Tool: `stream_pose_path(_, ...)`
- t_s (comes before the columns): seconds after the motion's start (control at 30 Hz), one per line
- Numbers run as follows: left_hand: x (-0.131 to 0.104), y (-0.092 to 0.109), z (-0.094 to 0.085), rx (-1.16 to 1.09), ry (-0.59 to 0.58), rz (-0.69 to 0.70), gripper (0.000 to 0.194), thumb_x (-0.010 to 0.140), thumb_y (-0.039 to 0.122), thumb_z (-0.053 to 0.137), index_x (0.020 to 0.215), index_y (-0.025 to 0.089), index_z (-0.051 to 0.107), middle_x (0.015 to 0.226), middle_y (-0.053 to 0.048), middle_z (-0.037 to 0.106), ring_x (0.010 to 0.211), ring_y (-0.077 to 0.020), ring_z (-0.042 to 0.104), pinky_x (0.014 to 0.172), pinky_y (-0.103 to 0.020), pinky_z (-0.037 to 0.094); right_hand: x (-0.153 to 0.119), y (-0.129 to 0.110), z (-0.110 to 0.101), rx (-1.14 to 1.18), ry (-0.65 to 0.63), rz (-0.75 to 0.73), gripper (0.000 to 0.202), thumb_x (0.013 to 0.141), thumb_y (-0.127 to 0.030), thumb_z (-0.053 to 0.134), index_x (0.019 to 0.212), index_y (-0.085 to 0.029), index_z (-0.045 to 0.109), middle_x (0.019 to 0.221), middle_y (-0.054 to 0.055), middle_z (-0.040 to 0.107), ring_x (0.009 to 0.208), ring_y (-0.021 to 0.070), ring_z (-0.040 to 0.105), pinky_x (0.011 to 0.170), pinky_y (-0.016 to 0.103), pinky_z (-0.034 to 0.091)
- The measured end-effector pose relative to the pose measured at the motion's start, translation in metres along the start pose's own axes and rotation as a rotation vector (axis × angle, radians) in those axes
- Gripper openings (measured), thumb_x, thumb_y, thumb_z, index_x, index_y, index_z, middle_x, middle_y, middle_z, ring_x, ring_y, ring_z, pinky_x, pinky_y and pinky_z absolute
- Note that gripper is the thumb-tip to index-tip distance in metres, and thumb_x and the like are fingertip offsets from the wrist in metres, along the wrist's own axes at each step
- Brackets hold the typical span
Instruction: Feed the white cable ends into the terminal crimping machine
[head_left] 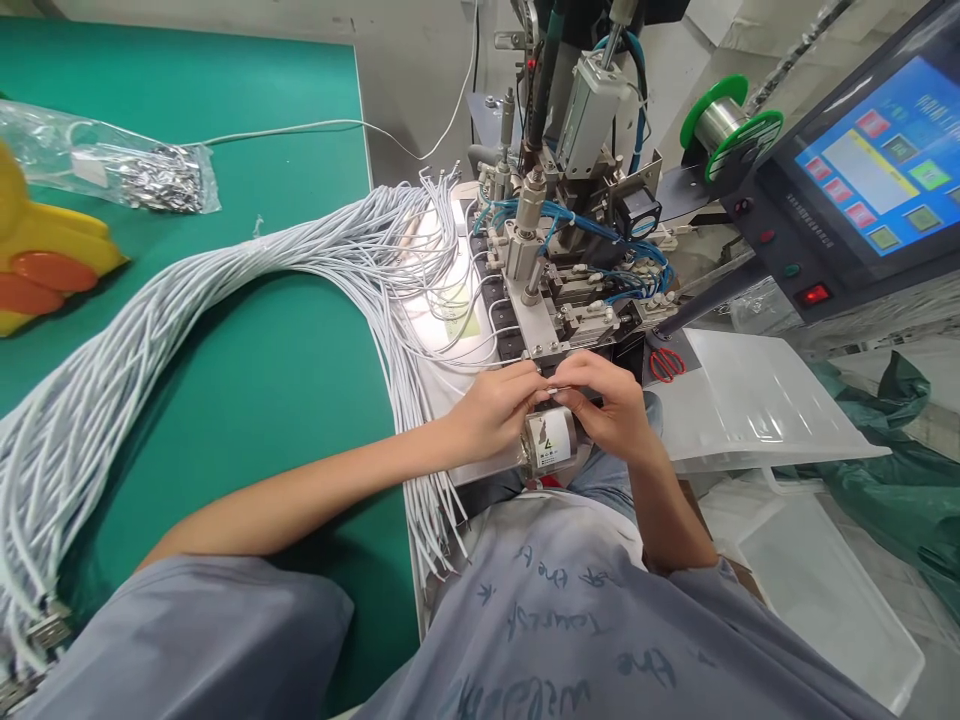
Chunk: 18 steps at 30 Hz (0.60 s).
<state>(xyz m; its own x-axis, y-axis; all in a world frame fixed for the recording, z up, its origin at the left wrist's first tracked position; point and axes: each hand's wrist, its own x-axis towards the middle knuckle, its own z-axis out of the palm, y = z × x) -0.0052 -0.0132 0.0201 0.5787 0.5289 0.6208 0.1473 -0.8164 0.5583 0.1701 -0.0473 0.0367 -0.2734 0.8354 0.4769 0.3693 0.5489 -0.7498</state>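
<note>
Grey shirt (pixel 540 610) is seen nearest; by left hand (pixel 491 410) and right hand (pixel 613 408) a small piece (pixel 553 390) is pinched, and could be dropped if loosened.

And there it was, filling the bottom of the frame: a loose grey-blue cloth T-shirt (pixel 555 610), soft and creased! Across its front ran thin, dark, handwritten-looking lettering (pixel 574 690), upside down to the viewer; "the" was readable, other words lost in folds. Higher up, towards the centre, the cloth paled into a whitish band (pixel 555 515). Out at lower left came the wide short left sleeve (pixel 247 620), plain grey-blue; over at lower right, its partner, the right sleeve (pixel 712 590). Beyond them, bare forearms, a bare left hand (pixel 491 412), a bare right hand (pixel 611 408). And right of centre, faded blue denim trousers (pixel 616 485)!
</note>
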Motion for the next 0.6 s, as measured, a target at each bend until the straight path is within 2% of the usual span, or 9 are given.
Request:
stream_pose_path(0.1, 0.0, 0.001, 0.0, -0.014, 0.005, -0.019, 0.023, 0.092, 0.014, 0.038, 0.075, 0.015, 0.052, 0.062, 0.001, 0.048, 0.055, -0.0087, 0.045, 0.05, -0.019, 0.036, -0.001, 0.002, 0.001, -0.039, 0.047, 0.007, 0.007, 0.082, -0.018, 0.059, 0.08, -0.02, 0.065, 0.075, 0.001, 0.063, 0.074, 0.0125, 0.056, 0.07, 0.028, 0.045)
stream_pose_path(0.17, 0.0, 0.001, 0.0, -0.011, 0.035, -0.023, 0.02, 0.091, 0.012, 0.041, 0.077, 0.014, 0.055, 0.062, 0.001, 0.049, 0.056, -0.0082, 0.046, 0.05, -0.018, 0.036, -0.005, 0.001, 0.005, -0.058, 0.099, 0.066, 0.008, 0.081, -0.02, 0.061, 0.074, -0.019, 0.064, 0.071, 0.001, 0.062, 0.07, 0.0123, 0.055, 0.067, 0.028, 0.044)
stream_pose_path(0.27, 0.0, 0.0, 0.0, 0.014, 0.09, 0.012, 0.014, 0.087, 0.011, 0.05, 0.076, 0.014, 0.058, 0.064, 0.0, 0.052, 0.057, -0.0074, 0.048, 0.05, -0.017, 0.037, -0.013, -0.005, 0.015, -0.001, 0.201, 0.229, 0.013, 0.081, -0.025, 0.06, 0.07, -0.018, 0.063, 0.068, 0.001, 0.059, 0.063, 0.0108, 0.05, 0.057, 0.025, 0.039)
stream_pose_path(0.37, 0.001, -0.001, -0.001, 0.067, 0.126, 0.05, 0.011, 0.085, 0.012, 0.055, 0.075, 0.014, 0.059, 0.063, 0.001, 0.052, 0.054, -0.0064, 0.047, 0.048, -0.017, 0.035, -0.022, -0.012, 0.026, 0.16, 0.306, 0.393, 0.016, 0.081, -0.026, 0.06, 0.068, -0.017, 0.061, 0.065, -0.001, 0.054, 0.059, 0.0089, 0.045, 0.053, 0.023, 0.035)
stream_pose_path(0.47, 0.001, -0.002, -0.001, 0.099, 0.151, 0.041, 0.008, 0.084, 0.012, 0.058, 0.076, 0.013, 0.06, 0.063, 0.001, 0.052, 0.053, -0.0059, 0.047, 0.047, -0.017, 0.036, -0.036, -0.015, 0.03, 0.273, 0.301, 0.479, 0.017, 0.08, -0.026, 0.061, 0.066, -0.017, 0.06, 0.064, -0.002, 0.052, 0.058, 0.0081, 0.043, 0.053, 0.023, 0.033)
stream_pose_path(0.6, 0.0, -0.003, -0.001, 0.065, 0.153, 0.034, 0.004, 0.083, 0.012, 0.059, 0.08, 0.013, 0.061, 0.066, 0.0, 0.056, 0.056, -0.0066, 0.05, 0.05, -0.017, 0.041, -0.078, 0.001, 0.023, 0.206, 0.246, 0.601, 0.016, 0.079, -0.027, 0.06, 0.067, -0.017, 0.064, 0.065, 0.0, 0.055, 0.06, 0.0096, 0.048, 0.055, 0.023, 0.036)
